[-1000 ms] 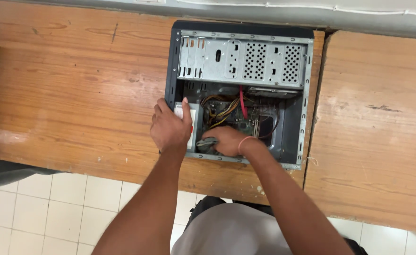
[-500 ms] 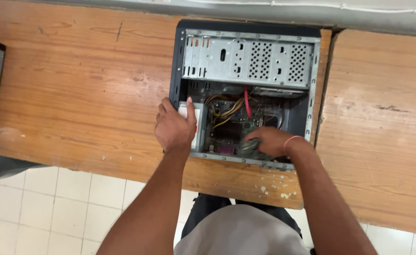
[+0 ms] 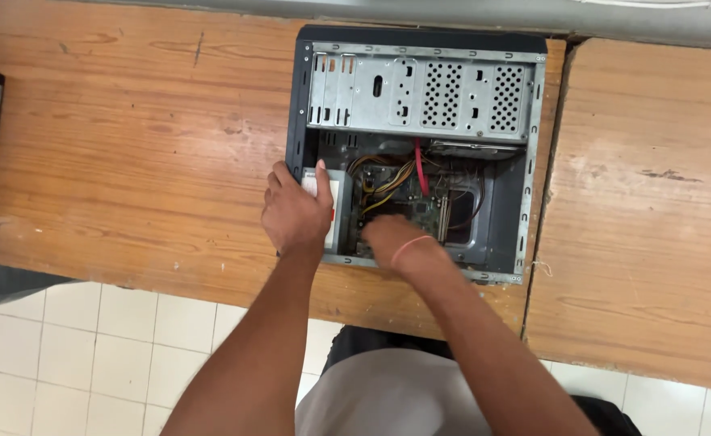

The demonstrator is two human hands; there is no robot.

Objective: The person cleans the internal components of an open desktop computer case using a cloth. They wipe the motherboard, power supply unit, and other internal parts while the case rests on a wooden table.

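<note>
Head cam: open PC case (image 3: 420, 89) lying flat on wooden table (image 3: 129, 145), side panel off. Left hand (image 3: 295, 214) resting on case's left edge, thumb up, fingers curled over the pale box inside, w/ loose hold. Right hand (image 3: 392, 238) down among cables (image 3: 396, 173) by the board; grip hidden, can't tell.

The left hand (image 3: 295, 214) sits just left of frame centre, back up, fingers curled and thumb raised. The right hand (image 3: 392, 238) lies just right of centre, knuckles up, fingers hidden, a pink band at its wrist. Both bare forearms rise from the bottom edge.
</note>
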